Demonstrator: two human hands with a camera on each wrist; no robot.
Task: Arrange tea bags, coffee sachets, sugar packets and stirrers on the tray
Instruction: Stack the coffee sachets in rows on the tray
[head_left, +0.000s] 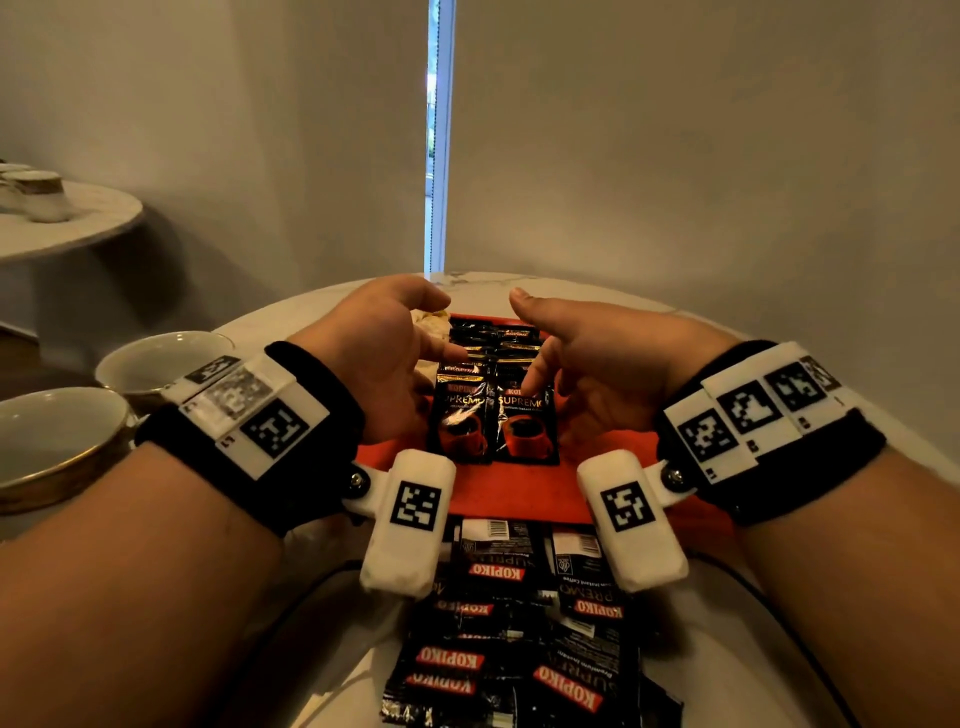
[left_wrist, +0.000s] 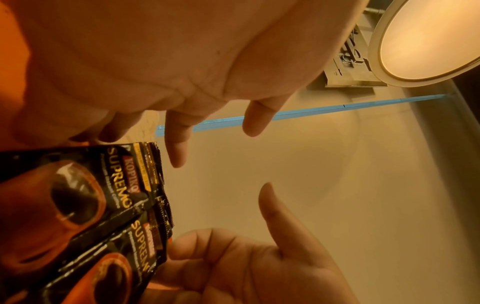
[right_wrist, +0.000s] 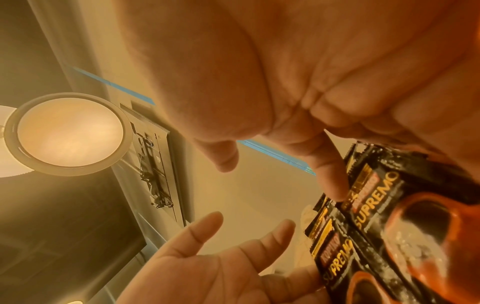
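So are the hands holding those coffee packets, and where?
Nothing is truly held. Both hands, left hand and right hand, are open either side of the two black Kopiko Supremo coffee sachets on the red tray, fingertips just touching their upper edges.

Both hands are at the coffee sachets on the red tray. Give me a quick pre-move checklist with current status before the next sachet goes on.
1. Red tray flat on the table: ok.
2. Front two Kopiko Supremo sachets side by side, face up: ok.
3. Left hand free to fetch: ok, fingers relaxed beside the sachets, nothing gripped.
4. Right hand free: ok, fingers straight, index fingertip touching the right sachet.
5. Loose sachet pile near the tray's front edge, within reach: ok.
6. Sugar packets and stirrers on tray: cannot tell, hidden by hands.
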